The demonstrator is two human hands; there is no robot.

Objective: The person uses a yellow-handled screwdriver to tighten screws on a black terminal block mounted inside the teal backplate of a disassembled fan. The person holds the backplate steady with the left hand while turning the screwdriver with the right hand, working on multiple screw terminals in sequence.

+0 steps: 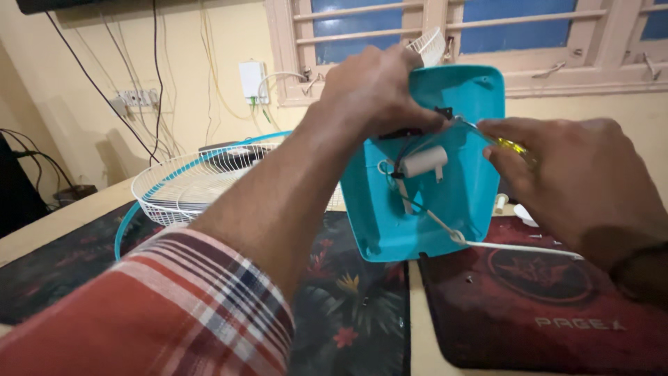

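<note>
Head view: left hand [376, 87] pinches the wiring inside the turquoise fan housing [445, 209], propped upright on the counter [417, 327]; right hand [577, 174] grips a yellow-handled screwdriver [511, 145]. A slipping tip could nick the wires [410, 202] or tip the housing.

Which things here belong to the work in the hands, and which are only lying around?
In use:
left hand gripping the teal fan housing
right hand holding a yellow-handled screwdriver
white cylinder part inside
white cord

Lying about:
white wire fan guard
floral mat
red mat
loose screws
</note>
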